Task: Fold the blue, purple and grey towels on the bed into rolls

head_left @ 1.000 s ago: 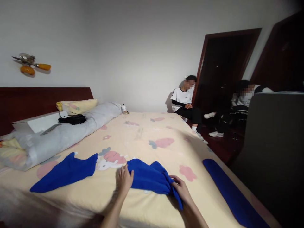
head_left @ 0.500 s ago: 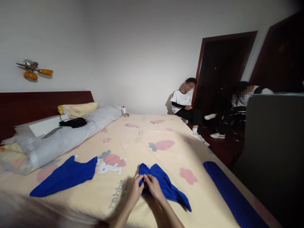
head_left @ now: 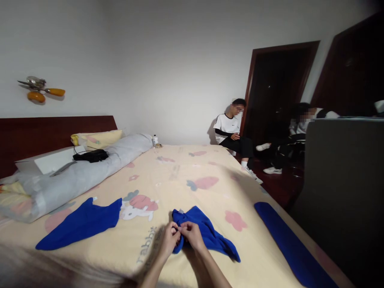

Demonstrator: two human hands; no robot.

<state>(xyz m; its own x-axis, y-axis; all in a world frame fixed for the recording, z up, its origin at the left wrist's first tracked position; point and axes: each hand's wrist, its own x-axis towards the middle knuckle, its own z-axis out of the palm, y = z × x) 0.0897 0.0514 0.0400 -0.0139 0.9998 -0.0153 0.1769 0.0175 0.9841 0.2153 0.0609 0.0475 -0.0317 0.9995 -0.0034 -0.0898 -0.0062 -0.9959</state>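
Both my hands are at the near left edge of a crumpled blue cloth (head_left: 207,229) lying on the bed. My left hand (head_left: 171,239) pinches the cloth's edge between its fingers. Right beside it, my right hand (head_left: 192,234) is closed on the same edge, the fingertips of both hands almost touching. A small pale tag (head_left: 181,211) shows just above the fingers. To the left lies a second blue cloth (head_left: 82,225), spread flat. A long blue strip (head_left: 288,244) rests along the bed's right side.
The patterned bedsheet (head_left: 171,188) spans the view. A rolled grey quilt (head_left: 90,180) bears a black item (head_left: 91,155) and white box (head_left: 55,160). A bottle (head_left: 155,141) stands behind. One person (head_left: 228,126) sits at the far corner, another (head_left: 300,124) behind a grey panel (head_left: 345,180).
The held cloth edge has been shifted slightly, and a fold of it now hangs below my left fingers. The tag shows more clearly. The view has turned slightly right.
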